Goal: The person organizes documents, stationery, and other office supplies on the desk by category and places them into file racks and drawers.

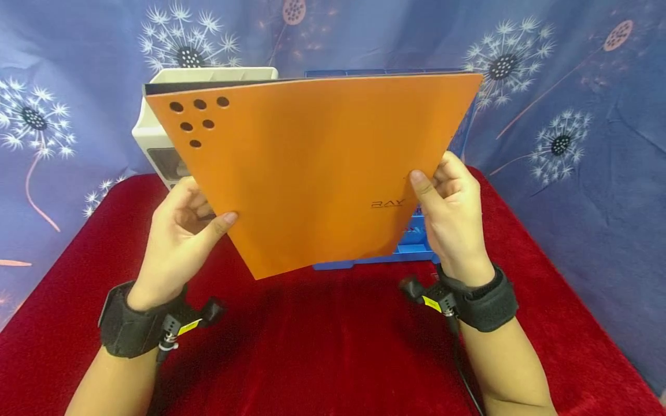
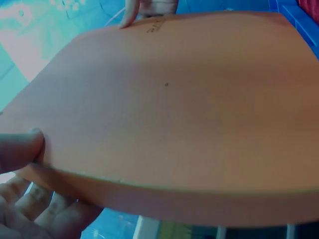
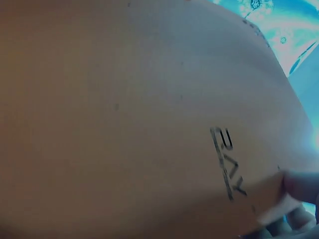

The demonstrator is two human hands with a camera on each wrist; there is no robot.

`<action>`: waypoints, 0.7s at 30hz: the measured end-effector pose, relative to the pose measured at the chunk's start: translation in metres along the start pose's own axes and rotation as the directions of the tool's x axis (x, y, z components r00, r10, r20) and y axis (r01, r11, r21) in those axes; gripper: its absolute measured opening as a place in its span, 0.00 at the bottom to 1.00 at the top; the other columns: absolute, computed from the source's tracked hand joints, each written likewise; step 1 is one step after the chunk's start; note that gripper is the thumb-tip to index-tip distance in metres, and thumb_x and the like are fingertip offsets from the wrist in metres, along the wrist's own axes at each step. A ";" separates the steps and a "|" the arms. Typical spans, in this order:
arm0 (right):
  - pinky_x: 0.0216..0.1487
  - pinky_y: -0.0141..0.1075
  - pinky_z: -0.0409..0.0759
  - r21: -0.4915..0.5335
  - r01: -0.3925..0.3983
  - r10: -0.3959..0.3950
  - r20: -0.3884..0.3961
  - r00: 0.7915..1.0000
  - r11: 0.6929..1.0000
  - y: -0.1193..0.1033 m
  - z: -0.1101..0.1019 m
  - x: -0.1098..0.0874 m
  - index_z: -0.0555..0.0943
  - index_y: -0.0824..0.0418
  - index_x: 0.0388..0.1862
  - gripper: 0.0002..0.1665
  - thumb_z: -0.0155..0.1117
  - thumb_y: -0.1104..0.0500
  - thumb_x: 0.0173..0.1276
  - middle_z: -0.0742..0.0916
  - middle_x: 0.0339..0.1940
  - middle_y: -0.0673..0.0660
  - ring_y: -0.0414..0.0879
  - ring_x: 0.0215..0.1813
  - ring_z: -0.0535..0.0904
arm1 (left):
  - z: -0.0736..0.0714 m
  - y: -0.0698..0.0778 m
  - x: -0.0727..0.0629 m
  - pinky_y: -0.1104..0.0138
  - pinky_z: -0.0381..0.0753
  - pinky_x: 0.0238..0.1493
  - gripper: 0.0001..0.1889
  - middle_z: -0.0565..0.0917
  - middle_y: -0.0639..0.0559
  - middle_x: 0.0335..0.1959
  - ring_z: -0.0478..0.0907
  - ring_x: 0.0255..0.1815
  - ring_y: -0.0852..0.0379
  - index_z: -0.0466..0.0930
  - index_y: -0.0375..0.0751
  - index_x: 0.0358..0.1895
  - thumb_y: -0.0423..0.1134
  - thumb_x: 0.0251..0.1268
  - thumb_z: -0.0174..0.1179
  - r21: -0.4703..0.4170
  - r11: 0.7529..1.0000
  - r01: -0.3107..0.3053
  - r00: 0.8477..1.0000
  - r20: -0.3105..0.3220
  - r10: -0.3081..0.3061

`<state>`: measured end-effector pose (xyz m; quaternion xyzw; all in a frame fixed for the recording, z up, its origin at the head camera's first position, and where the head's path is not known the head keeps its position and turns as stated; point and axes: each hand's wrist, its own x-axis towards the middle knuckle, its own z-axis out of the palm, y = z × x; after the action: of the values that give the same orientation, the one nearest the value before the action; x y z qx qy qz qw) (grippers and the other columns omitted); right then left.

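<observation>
An orange folder (image 1: 322, 167) is held up by both hands above the table, its broad face toward me. Six dark round holes show in its upper left corner, and the word RAY is printed at the lower right. My left hand (image 1: 179, 240) pinches its left edge, thumb (image 2: 20, 149) on the front and fingers (image 2: 60, 214) behind. The right hand (image 1: 452, 216) pinches the opposite edge, thumb in front, with the printed letters (image 3: 227, 162) close by. Along the top, a dark inner layer (image 1: 208, 85) shows behind the front cover.
Behind the folder, partly hidden, stand a cream plastic organizer (image 1: 218, 74) on the left and a blue plastic rack (image 1: 416, 248) on the right. Red cloth (image 1: 322, 335) covers the table. A blue dandelion-print curtain (image 1: 588, 190) hangs around the back and sides.
</observation>
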<state>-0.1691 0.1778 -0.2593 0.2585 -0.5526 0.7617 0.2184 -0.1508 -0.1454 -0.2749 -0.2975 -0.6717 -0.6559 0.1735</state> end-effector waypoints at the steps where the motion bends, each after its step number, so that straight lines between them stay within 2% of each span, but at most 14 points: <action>1: 0.48 0.37 0.78 -0.024 -0.016 0.016 0.006 1.000 1.000 0.000 -0.001 0.000 0.78 0.66 0.49 0.14 0.55 0.74 0.65 0.85 0.42 0.57 0.48 0.45 0.81 | 0.001 0.000 0.000 0.71 0.79 0.45 0.24 0.84 0.48 0.46 0.81 0.45 0.56 0.72 0.32 0.57 0.17 0.54 0.58 0.007 1.000 -0.015 1.000 -0.021 0.015; 5: 0.51 0.37 0.76 -0.074 -0.067 0.068 0.010 0.998 0.995 0.000 -0.005 0.002 0.76 0.65 0.55 0.19 0.55 0.74 0.65 0.85 0.46 0.57 0.49 0.48 0.80 | 0.004 0.002 -0.001 0.72 0.79 0.42 0.23 0.84 0.47 0.45 0.82 0.43 0.57 0.72 0.29 0.54 0.16 0.52 0.59 0.061 0.996 -0.066 0.995 -0.074 0.071; 9: 0.55 0.36 0.74 -0.113 -0.081 0.078 -0.026 0.997 0.990 0.001 -0.007 0.005 0.74 0.65 0.60 0.23 0.55 0.74 0.65 0.84 0.49 0.55 0.49 0.52 0.78 | 0.007 0.003 0.000 0.73 0.80 0.42 0.23 0.84 0.47 0.46 0.82 0.44 0.57 0.73 0.28 0.54 0.17 0.51 0.60 0.096 0.987 -0.132 0.983 -0.118 0.143; 13: 0.55 0.35 0.72 -0.121 -0.054 0.042 -0.096 0.994 0.991 0.000 -0.007 0.009 0.74 0.65 0.60 0.24 0.55 0.73 0.64 0.84 0.50 0.56 0.50 0.54 0.76 | 0.007 0.004 0.004 0.72 0.81 0.36 0.21 0.84 0.44 0.43 0.82 0.40 0.55 0.72 0.25 0.52 0.18 0.52 0.61 0.026 0.979 -0.203 0.962 -0.180 0.205; 17: 0.53 0.37 0.72 -0.089 0.014 -0.026 -0.144 0.989 0.996 -0.002 -0.008 0.012 0.76 0.64 0.57 0.23 0.55 0.74 0.63 0.84 0.50 0.59 0.54 0.54 0.76 | 0.007 0.004 0.008 0.70 0.81 0.35 0.20 0.83 0.39 0.41 0.82 0.38 0.51 0.71 0.23 0.51 0.17 0.52 0.59 -0.082 0.959 -0.270 0.932 -0.271 0.239; 19: 0.52 0.37 0.73 -0.091 0.044 -0.058 -0.158 0.986 0.995 -0.002 -0.009 0.013 0.77 0.65 0.56 0.22 0.55 0.74 0.63 0.84 0.49 0.59 0.54 0.53 0.77 | 0.009 0.004 0.011 0.69 0.81 0.35 0.19 0.81 0.38 0.40 0.82 0.37 0.50 0.71 0.22 0.49 0.16 0.51 0.59 -0.116 0.943 -0.312 0.906 -0.336 0.259; 21: 0.52 0.37 0.74 -0.091 0.069 -0.083 -0.167 0.982 0.993 -0.001 -0.009 0.014 0.78 0.66 0.53 0.20 0.54 0.75 0.62 0.85 0.46 0.59 0.54 0.51 0.79 | 0.012 0.004 0.014 0.68 0.81 0.35 0.18 0.80 0.37 0.38 0.81 0.35 0.49 0.69 0.21 0.46 0.16 0.49 0.60 -0.152 0.921 -0.359 0.872 -0.407 0.273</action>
<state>-0.1806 0.1872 -0.2515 0.2036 -0.5534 0.7480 0.3046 -0.1571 -0.1308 -0.2636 -0.2895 -0.4897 -0.7344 0.3704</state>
